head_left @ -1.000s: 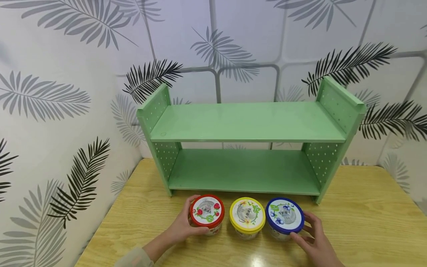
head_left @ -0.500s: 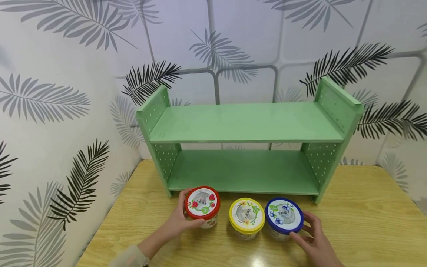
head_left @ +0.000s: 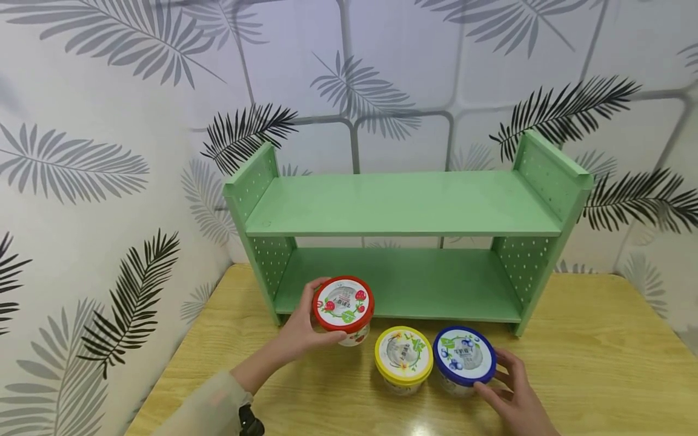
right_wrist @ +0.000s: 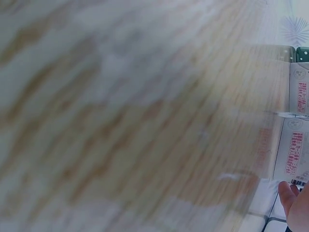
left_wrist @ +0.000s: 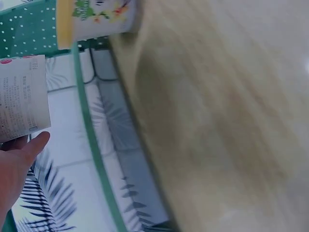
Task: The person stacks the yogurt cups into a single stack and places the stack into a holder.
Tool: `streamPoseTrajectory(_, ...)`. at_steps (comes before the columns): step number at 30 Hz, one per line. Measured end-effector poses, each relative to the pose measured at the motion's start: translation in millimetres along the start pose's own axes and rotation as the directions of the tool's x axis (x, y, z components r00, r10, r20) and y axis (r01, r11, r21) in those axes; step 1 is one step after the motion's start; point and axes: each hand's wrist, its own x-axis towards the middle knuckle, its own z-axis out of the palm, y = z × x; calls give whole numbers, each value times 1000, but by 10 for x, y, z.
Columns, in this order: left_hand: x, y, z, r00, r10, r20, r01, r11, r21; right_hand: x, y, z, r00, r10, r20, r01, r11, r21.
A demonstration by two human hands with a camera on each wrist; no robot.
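My left hand (head_left: 308,327) grips a red-lidded tub (head_left: 345,303) with strawberries on its lid, thumb at the near side and fingers behind. This tub is held up off the table, just in front of the lower shelf; its printed white side (left_wrist: 24,99) shows in the left wrist view. My right hand (head_left: 515,393) holds the blue-lidded tub (head_left: 465,356) by its right side, and that tub stands on the table. Between them a yellow-lidded tub (head_left: 403,357) stands on the table, close beside the blue one, untouched by either hand.
A green two-tier shelf (head_left: 403,203) stands behind the tubs, with perforated side panels (head_left: 545,181). Its lower board (head_left: 436,284) sits just above the wooden table (head_left: 600,363). Leaf-patterned wall covering (head_left: 403,54) rises behind and at the left.
My left hand has lifted the red-lidded tub from the table, first slightly left, then up and forward toward the lower shelf. My right hand and the other two tubs stay in place.
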Motion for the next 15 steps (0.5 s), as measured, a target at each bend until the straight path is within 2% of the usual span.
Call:
streamPoseTrajectory(8,167,155,160,998,7,67,-5,1000,-30,-3,9,14,1000,30,4,-30,999,14)
streamPoseTrajectory(15,309,210,329,993,4,121,0,999,-35,4,29,12,1000,-26,-12,26,999,26)
